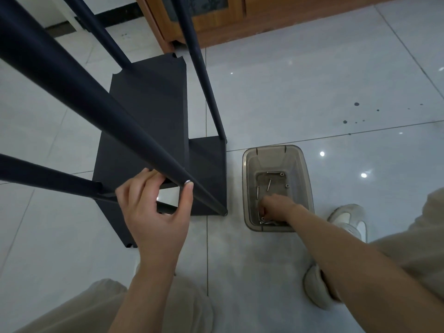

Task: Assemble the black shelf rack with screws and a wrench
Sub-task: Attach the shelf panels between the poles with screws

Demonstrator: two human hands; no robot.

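Floor, center-left: black shelf rack [149, 111] standing upright on the tiled floor [312, 92], 4 posts up. It looks like stiff metal but probably light and tippy, so best steadied by a post. The left hand [153, 212] wraps the near post [134, 138], thumb pressing a silver screw head [187, 181], fingers behind. The right hand [276, 205] is down in the clear bin [247, 164] just beside the rack, among loose screws [269, 185]; fingers curled, can't tell what they hold.

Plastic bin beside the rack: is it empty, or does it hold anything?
Not empty. Several loose screws lie on the bottom of the bin, and the right hand reaches inside among them.
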